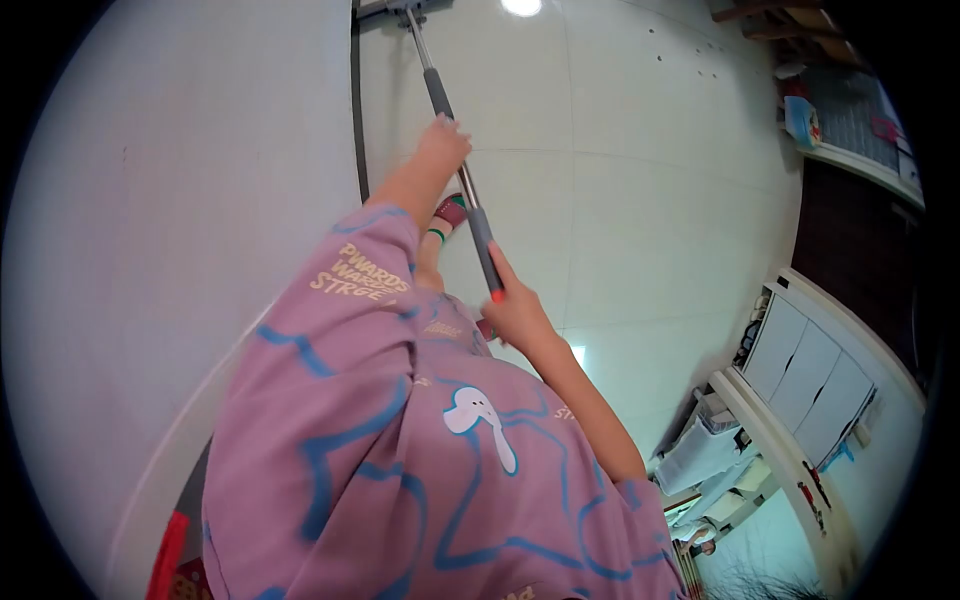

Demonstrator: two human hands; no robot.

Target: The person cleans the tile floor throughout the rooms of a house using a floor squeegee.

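- Mop with a silver metal pole, grey sleeve grips and a flat grey head (469, 188): pole slants across the view, head at the top edge, near the wall base.
- Dark grey upper grip (437, 95) and dark grey lower grip (484, 245): matte, cylindrical; bare shiny metal between. Orange-red tip (497, 296) at the lower end.
- Floor of pale, glossy square tiles (640, 200): thin joints, light reflections; small dark specks at upper right.
- Smooth whitish wall (200, 150) at left, dark narrow strip along its base.
- Loose pink fabric top with wavy blue lines (370, 430): soft folds, pale lettering.
- Left hand (443, 143): arm extended forward, fingers clamped around the pole just below the upper grip; slightly blurred.
- Right hand (517, 308): elbow bent, nearer the body, fingers wrapped on the lower grip by its tip, one digit along it.
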